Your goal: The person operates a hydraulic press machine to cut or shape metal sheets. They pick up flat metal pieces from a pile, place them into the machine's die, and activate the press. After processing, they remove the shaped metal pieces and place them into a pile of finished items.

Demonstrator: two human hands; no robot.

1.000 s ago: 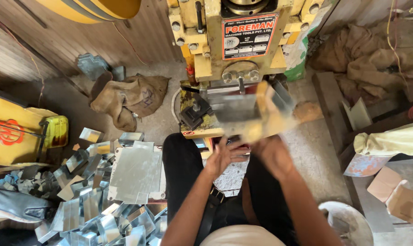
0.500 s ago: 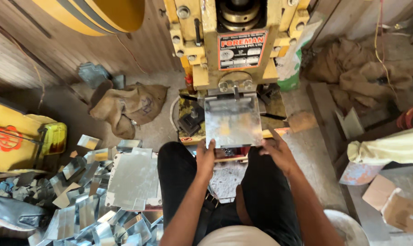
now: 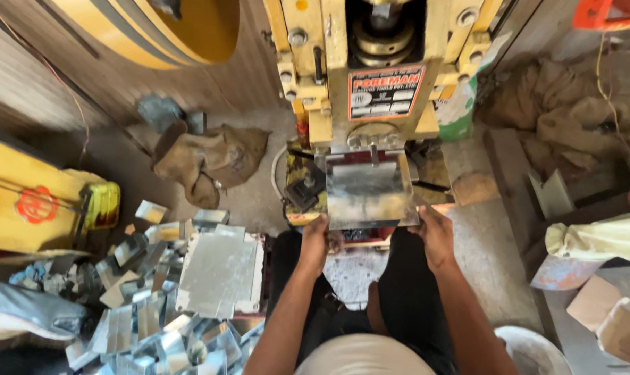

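1. Your left hand (image 3: 315, 239) grips the near left corner of the metal sheet (image 3: 369, 191), and your right hand (image 3: 436, 232) grips the near right corner. Both grips are closed on the sheet's near edge. The sheet lies flat on the bed of the yellow press (image 3: 370, 83), its far edge under the ram at 12 o'clock.
2. Crush hazard: your fingertips rest close to the die zone. If the ram descends while you hold this far forward, the fingers could be caught. Keep them on the near edge only.
3. Misalignment: the sheet appears slightly skewed, with its left edge overlapping the dark block (image 3: 306, 187) at 9 o'clock. An uneven push from either hand could produce a crooked cut.
4. Cut hazard: the sheet's edges look raw. If it slips through bare hands, it will likely cut the palm.
5. Trip and snag hazard: cut metal pieces (image 3: 155, 305) are heaped on the floor at 8 o'clock, beside your left leg. Any shift of that leg could contact sharp offcuts.
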